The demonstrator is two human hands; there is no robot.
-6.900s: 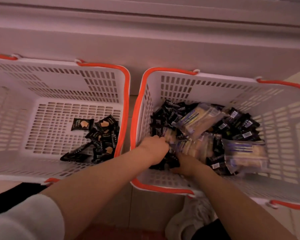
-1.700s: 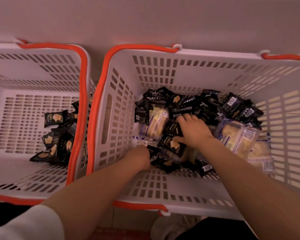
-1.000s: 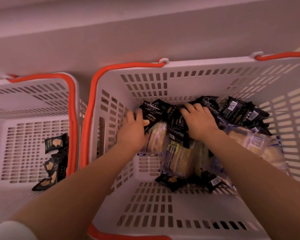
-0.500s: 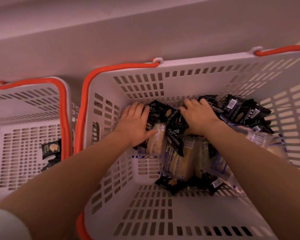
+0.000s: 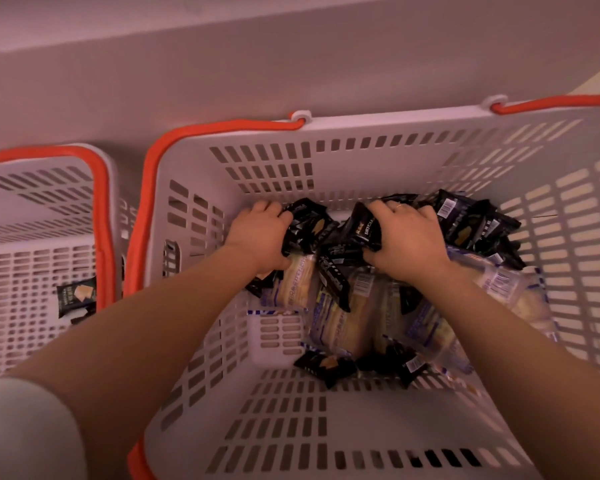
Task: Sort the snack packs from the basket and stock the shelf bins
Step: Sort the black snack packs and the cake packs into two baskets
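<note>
While two baskets sit side by side, the right basket (image 5: 378, 133) holds both hands among uncounted black packs and several pale packs (image 5: 329, 317). Left hand (image 5: 260, 237) fingers curl around black packs (image 5: 307, 225); right hand (image 5: 407, 242) grips another (image 5: 364, 226). The left basket (image 5: 49, 168) shows one black pack (image 5: 76, 296) clearly.

Two white baskets (image 5: 378, 133) side by side

left basket (image 5: 42, 209): cut by edge | right hand (image 5: 407, 237) fingertips: buried in packs
</note>
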